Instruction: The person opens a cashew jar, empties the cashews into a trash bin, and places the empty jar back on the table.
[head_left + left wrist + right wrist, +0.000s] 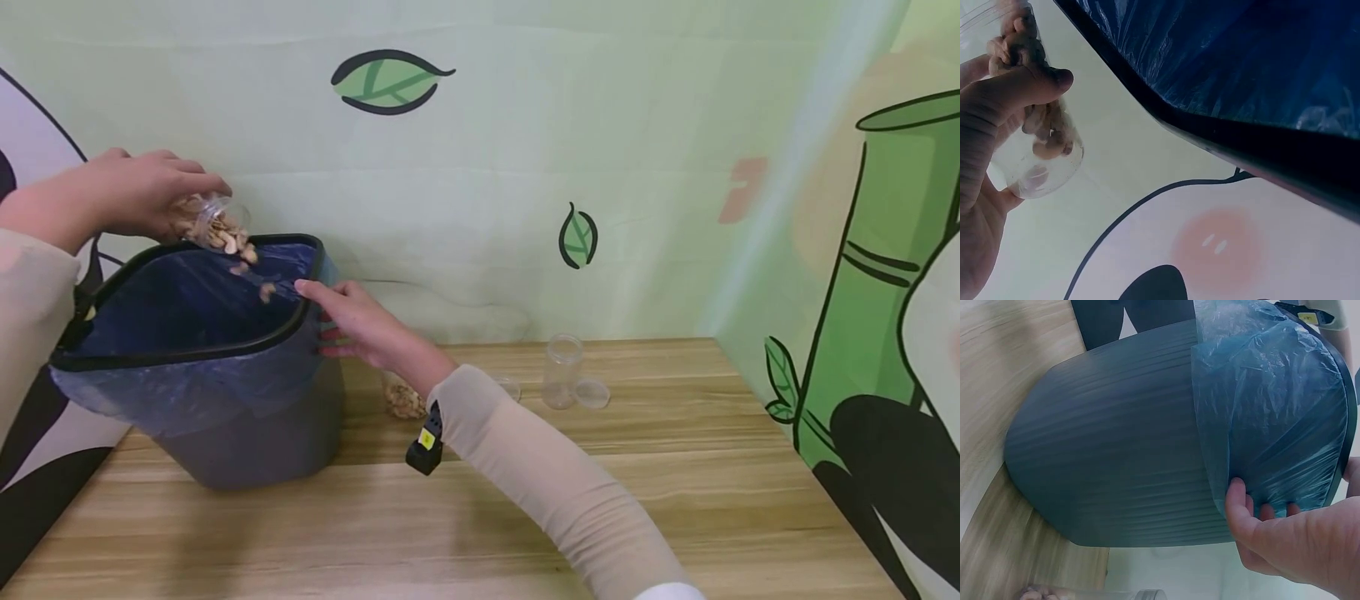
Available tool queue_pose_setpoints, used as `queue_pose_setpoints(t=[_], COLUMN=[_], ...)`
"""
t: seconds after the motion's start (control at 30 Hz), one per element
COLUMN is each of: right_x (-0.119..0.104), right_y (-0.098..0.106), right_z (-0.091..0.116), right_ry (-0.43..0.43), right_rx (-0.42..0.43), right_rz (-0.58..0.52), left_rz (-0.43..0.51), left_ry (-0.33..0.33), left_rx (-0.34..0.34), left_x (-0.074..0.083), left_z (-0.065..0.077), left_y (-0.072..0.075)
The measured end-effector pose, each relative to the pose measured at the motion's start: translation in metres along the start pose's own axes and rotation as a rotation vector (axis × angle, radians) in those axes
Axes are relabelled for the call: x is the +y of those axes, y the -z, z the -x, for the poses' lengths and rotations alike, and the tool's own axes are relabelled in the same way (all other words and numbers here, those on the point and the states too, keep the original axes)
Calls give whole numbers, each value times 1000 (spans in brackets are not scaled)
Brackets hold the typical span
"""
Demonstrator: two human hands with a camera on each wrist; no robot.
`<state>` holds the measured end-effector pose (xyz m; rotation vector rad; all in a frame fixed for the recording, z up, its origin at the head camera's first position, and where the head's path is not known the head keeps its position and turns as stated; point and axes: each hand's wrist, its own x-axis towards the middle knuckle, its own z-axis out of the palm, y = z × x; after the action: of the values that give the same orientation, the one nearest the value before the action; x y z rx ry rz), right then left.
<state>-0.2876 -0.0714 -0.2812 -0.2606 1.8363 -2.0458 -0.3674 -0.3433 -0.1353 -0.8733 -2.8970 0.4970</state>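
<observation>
The left hand [150, 193], fingers wrapped round a jar [1057, 165], holds it above the bin [247, 442], long axis slanting, mouth down and rightward, nuts [228, 237] in mid-air over the wide opening. The right hand [363, 325] pinches the bin's right rim [296, 322]; beyond, an empty jar [561, 379] stands upright on the table [645, 483].

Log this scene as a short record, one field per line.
Left grip: holds a clear jar, tilted over the bin
Nuts: inside that jar, some spilling in the air over the bin
Bag: blue, lines the bin and folds over its rim
Right grip: touches the bag-covered side near the rim
Table: wooden; also bears a second jar with nuts, partly hidden; an upright jar that looks empty; a lid beside it; another lid, partly hidden
</observation>
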Motion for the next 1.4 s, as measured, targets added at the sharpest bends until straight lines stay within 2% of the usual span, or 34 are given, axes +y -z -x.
queue_pose_setpoints(t=[0.27, 0.6, 0.87, 1.1, 1.4], right_x=[0, 0, 0, -1, -2], right_y=[2, -1, -2, -2, -1], right_z=[-1, 0, 0, 0, 1], right_ry=[1, 7, 2, -2, -3], right_rx=[16, 14, 19, 17, 5], right_rz=[8, 27, 29, 17, 2], left_rz=[22, -29, -26, -44, -30], left_ry=[-7, -24, -37, -52, -38], left_rx=[7, 17, 23, 57, 60], left_x=[-1, -1, -3, -4, -2], left_z=[-4, -2, -3, -4, -3], left_y=[-1, -1, -4, -4, -4])
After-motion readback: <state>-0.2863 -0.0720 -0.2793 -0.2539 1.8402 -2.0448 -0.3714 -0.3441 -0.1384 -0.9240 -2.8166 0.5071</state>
